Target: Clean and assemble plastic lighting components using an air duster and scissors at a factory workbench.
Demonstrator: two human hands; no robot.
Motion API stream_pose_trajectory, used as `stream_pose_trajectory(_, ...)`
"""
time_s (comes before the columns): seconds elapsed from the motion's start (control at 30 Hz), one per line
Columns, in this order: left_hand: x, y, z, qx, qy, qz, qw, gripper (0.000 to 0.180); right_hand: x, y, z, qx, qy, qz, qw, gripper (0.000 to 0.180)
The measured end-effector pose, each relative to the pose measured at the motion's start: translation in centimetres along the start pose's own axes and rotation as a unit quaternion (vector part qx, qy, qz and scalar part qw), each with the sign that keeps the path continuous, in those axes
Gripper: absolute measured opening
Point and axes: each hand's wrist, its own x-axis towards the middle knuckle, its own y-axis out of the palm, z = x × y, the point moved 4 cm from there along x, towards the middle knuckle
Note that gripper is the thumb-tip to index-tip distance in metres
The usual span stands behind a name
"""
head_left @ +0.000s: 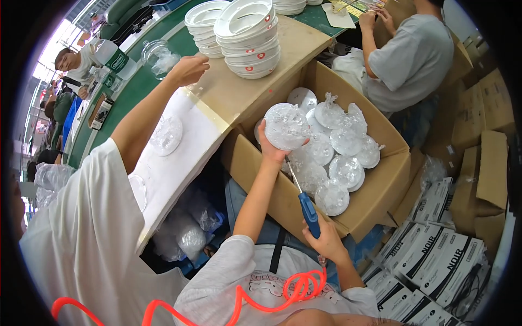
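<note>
Bagged clear disc (286, 126) lifted over the cardboard box (380, 190), left hand (270, 148) fingers curled behind it; right hand (324, 239) fisted around blue-handled screwdriver (308, 209).

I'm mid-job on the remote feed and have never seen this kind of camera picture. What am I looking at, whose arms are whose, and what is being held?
There is one picture only, taken by a wide fisheye camera worn on a person's head and looking down, so straight edges bend near the rim. No machine is here, just bare hands. The wearer's left hand lifts a round clear bagged disc over an open cardboard box filled with similar discs. The right hand grips a blue-handled screwdriver with a coiled orange cord trailing below. The long arm at left belongs to a co-worker in white, whose hand reaches toward a clear bagged piece on the green table. Stacked white rings stand on cardboard behind the box.
</note>
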Motion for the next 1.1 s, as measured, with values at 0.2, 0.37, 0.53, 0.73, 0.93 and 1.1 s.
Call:
stream_pose_trajectory(0.2,0.9,0.1,-0.4,0.023,-0.027,0.028,0.999,0.072,-1.2,-1.6,-1.9,0.063,0.033,-0.039,0.997,0.021)
stream_pose_trajectory(0.37,2.1,0.0,-1.5,0.089,-0.024,0.011,0.996,0.076,-3.0,-2.9,-2.0,0.100,0.019,-0.079,0.992,0.019)
stream_pose_trajectory(0.53,3.2,-0.5,-3.2,0.141,-0.086,0.025,0.986,0.079,-3.4,-4.9,-1.8,0.111,0.054,-0.063,0.990,0.022)
stream_pose_trajectory(0.73,3.0,-1.6,-4.1,0.124,-0.087,0.036,0.988,0.073,-2.7,-6.4,-1.6,0.060,0.050,-0.066,0.995,0.025)
stream_pose_trajectory(0.93,3.2,-1.3,-2.9,0.095,-0.123,0.027,0.987,0.072,-1.8,-7.4,-0.3,-0.006,0.024,-0.023,0.999,0.023)
stream_pose_trajectory(1.1,2.8,-1.5,-3.3,0.125,-0.102,0.012,0.987,0.073,-1.4,-8.4,0.4,-0.016,0.011,-0.030,0.999,0.024)
